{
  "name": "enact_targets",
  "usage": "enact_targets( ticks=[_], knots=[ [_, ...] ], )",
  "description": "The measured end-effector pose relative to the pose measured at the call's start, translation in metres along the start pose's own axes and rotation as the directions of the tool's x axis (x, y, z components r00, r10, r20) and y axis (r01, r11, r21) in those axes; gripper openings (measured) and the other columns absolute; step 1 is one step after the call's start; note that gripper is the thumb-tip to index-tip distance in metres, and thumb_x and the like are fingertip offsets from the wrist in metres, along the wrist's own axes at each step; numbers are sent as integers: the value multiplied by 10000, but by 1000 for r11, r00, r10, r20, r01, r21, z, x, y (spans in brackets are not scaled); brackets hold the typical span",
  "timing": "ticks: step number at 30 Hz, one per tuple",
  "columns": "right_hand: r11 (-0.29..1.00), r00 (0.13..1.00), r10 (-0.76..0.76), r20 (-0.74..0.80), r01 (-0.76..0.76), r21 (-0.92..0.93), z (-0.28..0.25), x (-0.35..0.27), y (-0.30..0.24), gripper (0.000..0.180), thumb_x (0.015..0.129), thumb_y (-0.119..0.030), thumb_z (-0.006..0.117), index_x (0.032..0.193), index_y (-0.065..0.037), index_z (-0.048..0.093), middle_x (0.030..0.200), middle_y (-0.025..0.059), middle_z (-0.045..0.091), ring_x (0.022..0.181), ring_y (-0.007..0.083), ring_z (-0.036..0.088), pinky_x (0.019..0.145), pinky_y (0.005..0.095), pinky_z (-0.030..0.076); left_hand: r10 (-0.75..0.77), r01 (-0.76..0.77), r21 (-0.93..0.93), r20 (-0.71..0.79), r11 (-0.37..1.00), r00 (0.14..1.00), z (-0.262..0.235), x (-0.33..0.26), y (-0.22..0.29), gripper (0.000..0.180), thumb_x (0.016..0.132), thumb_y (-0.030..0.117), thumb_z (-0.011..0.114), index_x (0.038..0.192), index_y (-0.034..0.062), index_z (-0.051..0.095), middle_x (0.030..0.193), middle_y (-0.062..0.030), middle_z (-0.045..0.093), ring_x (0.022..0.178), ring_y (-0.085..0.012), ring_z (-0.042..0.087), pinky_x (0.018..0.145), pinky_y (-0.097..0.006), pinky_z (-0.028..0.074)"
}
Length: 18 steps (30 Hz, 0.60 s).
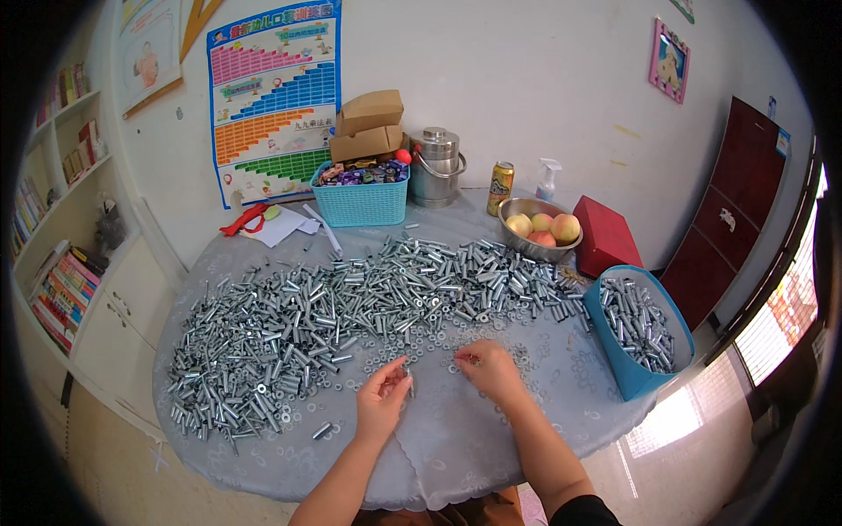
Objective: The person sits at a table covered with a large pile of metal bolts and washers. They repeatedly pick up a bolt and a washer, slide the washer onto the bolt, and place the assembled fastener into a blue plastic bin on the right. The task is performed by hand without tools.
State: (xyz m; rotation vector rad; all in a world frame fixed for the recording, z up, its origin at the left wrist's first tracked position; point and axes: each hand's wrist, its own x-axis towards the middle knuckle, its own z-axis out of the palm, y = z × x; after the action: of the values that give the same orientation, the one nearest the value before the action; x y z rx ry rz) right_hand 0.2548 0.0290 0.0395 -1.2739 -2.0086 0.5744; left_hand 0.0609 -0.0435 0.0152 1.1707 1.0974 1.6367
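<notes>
My left hand (382, 401) is closed near the front middle of the table, with a thin silvery bolt (410, 383) upright between thumb and fingers. To its right my right hand (491, 372) reaches down to the tabletop, fingertips pinched together among loose washers (512, 352). Whatever those fingertips hold is too small to make out. Beyond both hands stretches a wide heap of silvery metal sleeves and bolts (386, 285), thickest on the left (254, 351). One short sleeve (323, 430) lies apart, left of my left hand.
At the right edge stands a blue bin (627, 373) full of metal sleeves. Farther back are a metal bowl of fruit (535, 248), a red box (607, 235), a drink can (500, 188), a spray bottle (547, 180), a lidded metal pail (435, 171) and a light-blue basket (360, 206).
</notes>
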Motion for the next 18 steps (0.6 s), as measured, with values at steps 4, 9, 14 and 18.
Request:
enact_targets(
  ticks=[4, 9, 14, 18],
  knots=[
    [985, 997, -67, 27, 71, -156, 12, -4, 3, 160, 689, -156, 682, 825, -75, 660, 793, 92, 615, 801, 278, 570, 702, 366, 462, -55, 53, -58, -33, 997, 998, -3, 2, 0, 309, 803, -28, 594, 1110, 7, 578, 899, -27, 575, 778, -82, 542, 697, -199, 464],
    [994, 999, -29, 45, 34, -104, 15, -2, 5, 150, 680, -151, 687, 807, -76, 658, 794, 85, 625, 773, 264, 579, 693, 354, 468, -143, 132, -158, -60, 979, 988, -5, 3, 5, 263, 809, -2, 584, 1072, -9, 584, 847, -60, 610, 746, -125, 593, 680, -239, 501],
    [905, 943, 257, 212, -312, 288, 7, -2, -22, 140, 742, -161, 694, 806, -49, 641, 771, 26, 631, 724, 120, 583, 651, 253, 460, -343, 292, -327, -112, 899, 933, -9, 4, 9, 205, 820, 15, 575, 1017, -45, 582, 852, -112, 617, 727, -173, 614, 681, -279, 529],
    [643, 911, 91, 402, -362, 675, 13, -4, -21, 124, 788, -111, 668, 880, -42, 619, 804, -17, 609, 741, 43, 546, 654, 184, 428, -389, 314, -388, -130, 866, 912, -10, 5, 8, 182, 824, 23, 575, 991, -48, 582, 845, -121, 615, 722, -184, 616, 674, -293, 539]
  ],
)
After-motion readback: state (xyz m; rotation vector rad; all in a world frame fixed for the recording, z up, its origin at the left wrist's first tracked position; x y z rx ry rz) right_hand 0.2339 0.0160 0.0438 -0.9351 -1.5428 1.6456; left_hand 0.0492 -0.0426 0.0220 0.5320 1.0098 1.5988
